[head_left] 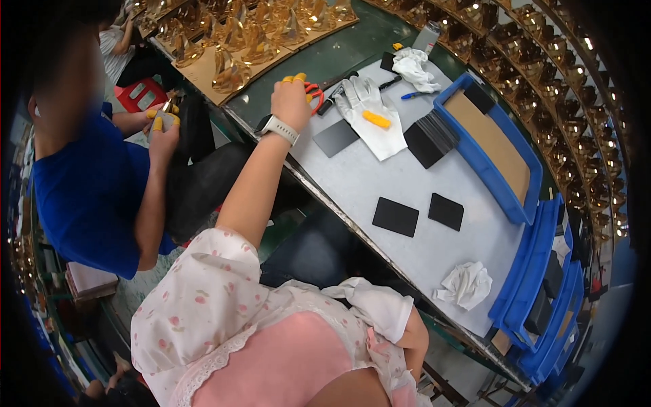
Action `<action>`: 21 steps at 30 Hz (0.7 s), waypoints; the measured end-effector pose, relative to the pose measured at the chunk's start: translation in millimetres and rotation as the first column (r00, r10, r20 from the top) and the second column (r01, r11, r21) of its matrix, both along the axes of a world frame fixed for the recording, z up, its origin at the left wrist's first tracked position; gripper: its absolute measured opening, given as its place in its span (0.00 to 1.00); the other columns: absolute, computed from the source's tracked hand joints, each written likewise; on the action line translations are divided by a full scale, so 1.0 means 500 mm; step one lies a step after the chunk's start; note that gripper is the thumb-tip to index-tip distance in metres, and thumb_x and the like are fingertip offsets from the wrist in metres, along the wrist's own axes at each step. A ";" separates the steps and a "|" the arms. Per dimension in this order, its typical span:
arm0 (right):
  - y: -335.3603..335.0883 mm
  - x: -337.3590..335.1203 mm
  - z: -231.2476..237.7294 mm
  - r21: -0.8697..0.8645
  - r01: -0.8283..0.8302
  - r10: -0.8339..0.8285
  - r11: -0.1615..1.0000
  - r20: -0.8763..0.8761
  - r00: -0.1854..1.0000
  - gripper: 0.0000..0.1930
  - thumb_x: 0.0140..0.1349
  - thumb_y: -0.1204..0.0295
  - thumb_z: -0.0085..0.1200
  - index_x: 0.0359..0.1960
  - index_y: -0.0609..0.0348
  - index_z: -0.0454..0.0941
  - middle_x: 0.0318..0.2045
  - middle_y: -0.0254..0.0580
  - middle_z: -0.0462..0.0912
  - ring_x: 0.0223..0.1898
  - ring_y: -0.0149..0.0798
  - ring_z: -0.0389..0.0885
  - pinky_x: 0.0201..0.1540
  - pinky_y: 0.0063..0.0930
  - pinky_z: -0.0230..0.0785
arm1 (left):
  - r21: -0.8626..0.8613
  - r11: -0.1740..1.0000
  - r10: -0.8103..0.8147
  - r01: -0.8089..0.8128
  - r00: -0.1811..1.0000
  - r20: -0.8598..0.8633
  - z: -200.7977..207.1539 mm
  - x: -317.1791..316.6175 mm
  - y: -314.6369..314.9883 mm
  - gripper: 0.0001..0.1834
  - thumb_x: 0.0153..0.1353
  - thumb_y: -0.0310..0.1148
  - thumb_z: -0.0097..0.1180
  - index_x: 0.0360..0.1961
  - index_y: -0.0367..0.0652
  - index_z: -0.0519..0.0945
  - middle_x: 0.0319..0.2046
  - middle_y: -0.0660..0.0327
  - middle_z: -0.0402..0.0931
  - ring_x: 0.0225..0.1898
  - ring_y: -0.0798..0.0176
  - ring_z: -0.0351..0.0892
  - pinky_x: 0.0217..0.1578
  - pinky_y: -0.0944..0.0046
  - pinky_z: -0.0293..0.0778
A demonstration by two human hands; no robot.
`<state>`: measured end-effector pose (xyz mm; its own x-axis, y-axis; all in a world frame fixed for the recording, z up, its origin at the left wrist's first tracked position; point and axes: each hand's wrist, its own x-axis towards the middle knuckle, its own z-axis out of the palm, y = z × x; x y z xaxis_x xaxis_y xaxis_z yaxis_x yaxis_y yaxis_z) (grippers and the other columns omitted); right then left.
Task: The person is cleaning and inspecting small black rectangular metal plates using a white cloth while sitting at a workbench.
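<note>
Cannot see right hand. With left hand (290, 103) bent beside scissors (320, 100), left of glove (365, 103), cannot tell whether clamped on or just touching; might catch the loops if pulled back and drag them off worktop (352, 178). Might also topple stack (430, 141), right of glove, if brushed. Near-right of glove, see blue trays (512, 292) holding dark blocks; farther right, a tray (473, 153) lined with brown card (494, 144).

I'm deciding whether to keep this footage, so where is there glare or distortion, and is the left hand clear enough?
Head view: bright glints speckle the gold pieces; head view: their rows at the right curve, and the corners fall to black; head view: the left hand and the two loose black cards keep distinct outlines.
</note>
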<state>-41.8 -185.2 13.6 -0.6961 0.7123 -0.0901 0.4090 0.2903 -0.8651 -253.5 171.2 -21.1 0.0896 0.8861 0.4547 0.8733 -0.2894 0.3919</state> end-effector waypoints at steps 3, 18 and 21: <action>-0.013 0.005 -0.008 -0.027 0.054 -0.054 0.998 0.009 0.999 0.18 0.64 0.73 0.62 0.53 0.70 0.83 0.50 0.41 0.86 0.50 0.39 0.82 0.59 0.42 0.73 | 0.273 0.946 -0.215 0.175 0.969 0.121 0.077 0.060 -0.136 0.22 0.60 0.28 0.71 0.56 0.38 0.83 0.49 0.48 0.85 0.52 0.39 0.80 0.54 0.45 0.76; -0.163 0.036 -0.010 -0.603 0.471 -0.408 0.644 -0.791 -0.455 0.38 0.81 0.42 0.30 0.77 0.63 0.60 0.70 0.48 0.74 0.65 0.47 0.79 0.63 0.38 0.75 | 0.223 0.201 -0.978 0.954 0.182 0.102 0.136 0.258 -0.643 0.23 0.49 0.32 0.69 0.50 0.52 0.90 0.42 0.68 0.80 0.38 0.57 0.73 0.41 0.58 0.67; -0.183 0.049 -0.036 -0.683 0.606 -0.501 0.408 -0.722 -0.477 0.37 0.81 0.43 0.31 0.76 0.63 0.63 0.67 0.47 0.77 0.64 0.46 0.80 0.62 0.38 0.76 | 0.288 0.151 -0.982 0.946 0.109 0.156 0.139 0.257 -0.661 0.26 0.45 0.28 0.68 0.50 0.50 0.89 0.44 0.67 0.82 0.40 0.57 0.75 0.43 0.57 0.69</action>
